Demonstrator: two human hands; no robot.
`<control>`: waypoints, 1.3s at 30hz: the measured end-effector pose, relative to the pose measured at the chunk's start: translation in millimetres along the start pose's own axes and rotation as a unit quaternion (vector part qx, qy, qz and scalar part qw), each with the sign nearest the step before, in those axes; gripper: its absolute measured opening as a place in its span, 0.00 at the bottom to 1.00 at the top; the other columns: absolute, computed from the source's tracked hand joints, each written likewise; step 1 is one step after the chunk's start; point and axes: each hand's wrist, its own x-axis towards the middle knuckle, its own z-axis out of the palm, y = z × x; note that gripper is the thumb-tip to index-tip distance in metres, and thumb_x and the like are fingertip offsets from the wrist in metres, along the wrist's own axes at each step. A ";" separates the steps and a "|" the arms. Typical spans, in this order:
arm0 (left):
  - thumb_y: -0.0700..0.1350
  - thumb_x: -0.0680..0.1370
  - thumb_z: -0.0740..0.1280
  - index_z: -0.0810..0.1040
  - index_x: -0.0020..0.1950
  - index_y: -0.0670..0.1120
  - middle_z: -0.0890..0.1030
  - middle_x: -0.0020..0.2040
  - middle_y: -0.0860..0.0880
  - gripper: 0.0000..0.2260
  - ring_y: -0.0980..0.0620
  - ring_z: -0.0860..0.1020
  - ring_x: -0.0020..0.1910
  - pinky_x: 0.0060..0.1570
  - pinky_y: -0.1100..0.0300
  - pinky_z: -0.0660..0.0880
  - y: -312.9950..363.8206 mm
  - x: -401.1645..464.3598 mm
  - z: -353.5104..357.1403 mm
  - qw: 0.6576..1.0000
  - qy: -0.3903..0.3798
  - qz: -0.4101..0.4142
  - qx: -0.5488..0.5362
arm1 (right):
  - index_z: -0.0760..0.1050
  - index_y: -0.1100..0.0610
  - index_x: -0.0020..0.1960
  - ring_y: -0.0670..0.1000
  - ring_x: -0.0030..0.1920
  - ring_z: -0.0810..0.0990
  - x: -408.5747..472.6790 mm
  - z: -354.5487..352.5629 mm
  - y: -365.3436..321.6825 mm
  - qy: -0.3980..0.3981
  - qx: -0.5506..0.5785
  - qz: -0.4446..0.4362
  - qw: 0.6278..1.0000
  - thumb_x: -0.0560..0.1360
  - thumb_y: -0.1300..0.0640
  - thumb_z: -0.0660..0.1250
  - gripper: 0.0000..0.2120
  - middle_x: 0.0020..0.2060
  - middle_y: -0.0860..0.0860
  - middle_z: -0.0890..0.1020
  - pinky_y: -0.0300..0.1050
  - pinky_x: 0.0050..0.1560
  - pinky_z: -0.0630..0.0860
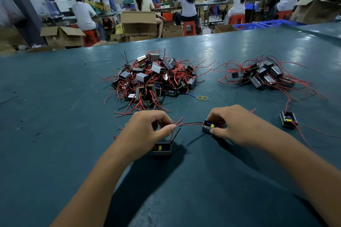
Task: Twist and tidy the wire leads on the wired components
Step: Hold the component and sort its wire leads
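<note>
Left hand (147,127) pinches red/black leads (190,124); right hand (234,125) grips transformer (207,127). Beyond it: large untidied pile (153,77); smaller pile (263,75), probably done.

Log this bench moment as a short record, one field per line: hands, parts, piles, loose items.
left hand: left hand pinches red and black wire leads
right hand: right hand grips a small component those leads run to
near part: second component rests on the table below the left hand
far-right part: lone component with red leads
big pile: tangled components, centre
small pile: components, right
loose items: yellow rubber bands beside the big pile
</note>
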 end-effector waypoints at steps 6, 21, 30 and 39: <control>0.47 0.78 0.72 0.80 0.40 0.54 0.76 0.32 0.62 0.07 0.60 0.69 0.29 0.32 0.69 0.66 -1.0 -0.2 2.8 1.000 -0.010 0.003 0.007 | 0.76 0.49 0.59 0.46 0.55 0.78 0.4 2.8 -2.4 0.019 0.014 -0.037 0.999 0.76 0.46 0.70 0.14 0.54 0.43 0.81 0.47 0.60 0.75; 0.48 0.78 0.70 0.80 0.40 0.52 0.78 0.34 0.60 0.07 0.59 0.71 0.31 0.33 0.68 0.68 -1.0 0.3 5.3 0.999 0.018 -0.017 0.033 | 0.80 0.53 0.46 0.44 0.41 0.80 2.4 17.5 -11.0 0.150 0.109 -0.167 0.968 0.77 0.57 0.70 0.01 0.39 0.43 0.83 0.44 0.46 0.76; 0.47 0.79 0.70 0.78 0.39 0.53 0.78 0.33 0.64 0.08 0.60 0.72 0.30 0.32 0.70 0.67 6.6 0.1 16.7 0.997 0.062 -0.017 0.045 | 0.78 0.54 0.46 0.42 0.45 0.74 -2.9 20.3 -20.9 0.124 0.103 -0.219 0.962 0.75 0.57 0.72 0.02 0.41 0.44 0.78 0.36 0.49 0.70; 0.46 0.79 0.70 0.80 0.45 0.52 0.79 0.35 0.57 0.03 0.60 0.71 0.31 0.33 0.68 0.69 11.3 -0.4 15.0 0.997 0.073 -0.001 -0.030 | 0.78 0.52 0.48 0.43 0.44 0.79 -5.7 19.7 -25.5 0.142 0.185 -0.204 0.951 0.76 0.53 0.68 0.03 0.40 0.42 0.80 0.28 0.43 0.67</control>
